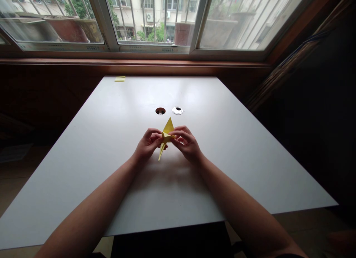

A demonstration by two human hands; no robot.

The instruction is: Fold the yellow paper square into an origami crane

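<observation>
White table [111, 169], item list, left to right. Small yellow paper scrap [119, 79] at far left edge, well apart from the hands. Left hand [148, 144] pinching the folded yellow paper [167, 136] at mid-table; right hand [187, 143] pinching its other side. Paper points up and down between them. Round hole [160, 111] and white cap [177, 110] just beyond. Bare tabletop on both sides to the edges.
</observation>
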